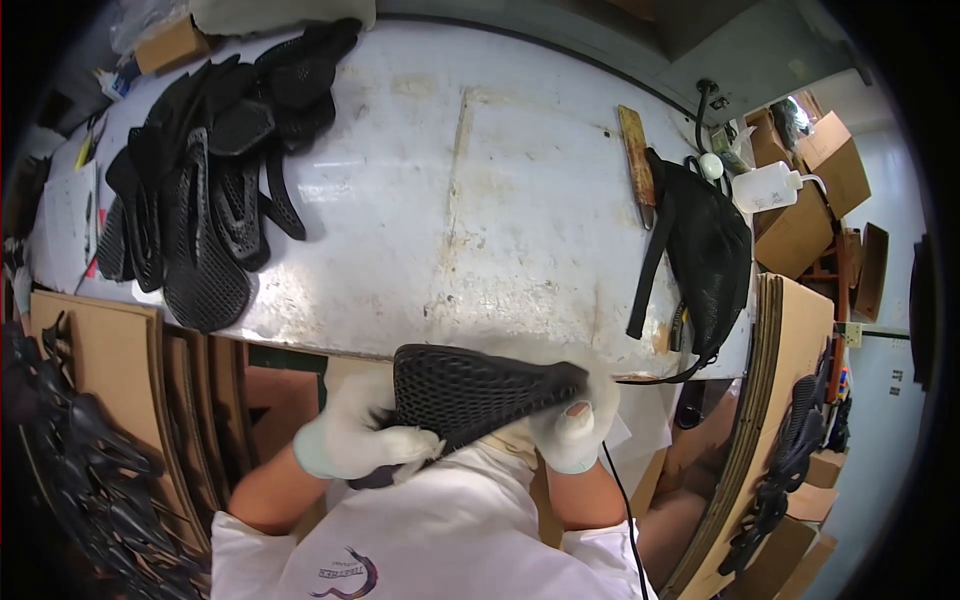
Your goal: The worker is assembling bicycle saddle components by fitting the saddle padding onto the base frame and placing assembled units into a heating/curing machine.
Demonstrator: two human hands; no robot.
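Observation:
A black honeycomb-patterned bicycle saddle pad (pixel 470 395) is held in front of my chest, just off the table's near edge. My left hand (pixel 375 435), in a white glove, is closed on its lower left side, fingers partly hidden by the pad. Something thin and pale shows at those fingertips, too unclear to name. My right hand (pixel 575 420), also gloved, grips the narrow right end, its bare thumb tip pressed near the edge. On the table (pixel 520 200) at the left lies a pile of similar black saddle pads (pixel 205 270).
At the table's right are a black bag (pixel 705 250) with straps, a worn wooden-handled tool (pixel 637 160) and a white squeeze bottle (pixel 768 188). Brown boards (pixel 770 400) stand below on both sides. Black saddle-shaped parts (pixel 90 440) hang at lower left. A black cord (pixel 625 510) runs beside my right arm.

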